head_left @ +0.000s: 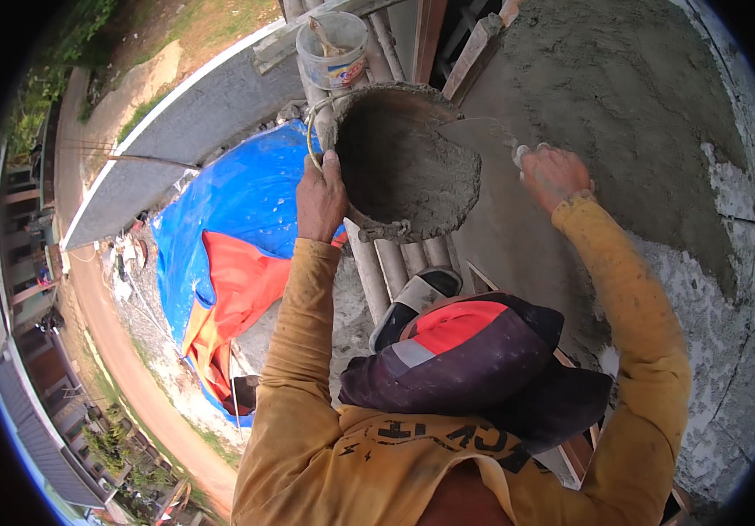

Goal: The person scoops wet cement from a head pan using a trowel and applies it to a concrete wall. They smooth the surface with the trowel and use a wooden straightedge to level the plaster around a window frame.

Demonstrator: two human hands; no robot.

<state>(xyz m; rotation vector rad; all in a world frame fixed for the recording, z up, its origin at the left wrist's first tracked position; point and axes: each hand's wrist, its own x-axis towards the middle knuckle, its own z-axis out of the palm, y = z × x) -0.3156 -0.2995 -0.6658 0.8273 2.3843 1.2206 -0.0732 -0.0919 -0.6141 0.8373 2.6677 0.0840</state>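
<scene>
Yellow long sleeves fill the lower part of the view, and between them a dark cloth bundle with a red patch point(469, 355) lies over the person's lap, hiding most of the legs; only a dark shoe with a pale sole point(412, 298) shows above it, resting on a row of round scaffold poles point(399, 259).

Up ahead, the left hand point(320, 200) closes its grip on the near rim of a mortar-caked bucket point(404, 162), tilted so that its mouth faces the camera. Grey wet mortar lies heaped in its lower right side. The right hand point(554, 175) is wrapped around the pale handle of a trowel point(482, 136), whose flat blade reaches to the bucket's right rim; whether it touches the mortar I cannot tell.

Just right of the hands stands a wall point(623, 96), coated with fresh grey plaster above and rough whitish patches lower down. Behind the bucket a small white pail point(333, 48) sits on the poles with a stick-like tool standing in it. Far below on the left lie a blue tarpaulin point(237, 202) and an orange sheet point(237, 289).
</scene>
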